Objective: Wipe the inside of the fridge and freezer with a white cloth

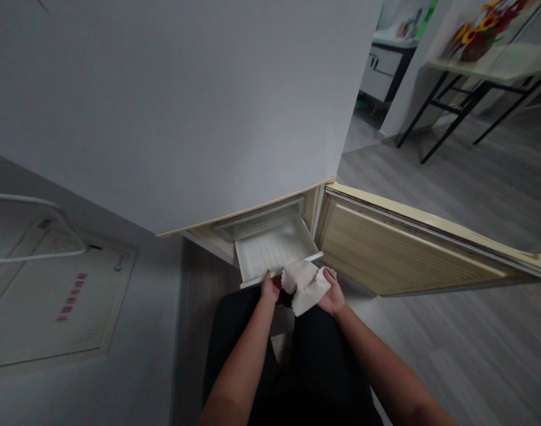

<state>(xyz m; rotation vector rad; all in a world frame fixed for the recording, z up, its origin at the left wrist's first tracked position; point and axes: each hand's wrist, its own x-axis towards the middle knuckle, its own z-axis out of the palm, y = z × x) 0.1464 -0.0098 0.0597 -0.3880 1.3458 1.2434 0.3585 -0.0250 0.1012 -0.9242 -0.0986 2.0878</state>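
A white drawer (270,245) is pulled partway out of the lower compartment of a refrigerator, its inside facing up. My left hand (270,288) grips the drawer's front edge, fingers curled under it. A crumpled white cloth (306,289) hangs from my right hand (332,296), which is closed on its right side. The cloth lies against the right part of the drawer's front edge. My right fingers are partly hidden behind the cloth.
The yellowed refrigerator door (412,248) stands wide on the right, near my right arm. Above the drawer rises the refrigerator's upper front (208,106). A panel with red writing (61,296) is on the left wall. Behind, a table (510,65) carries flowers (481,29).
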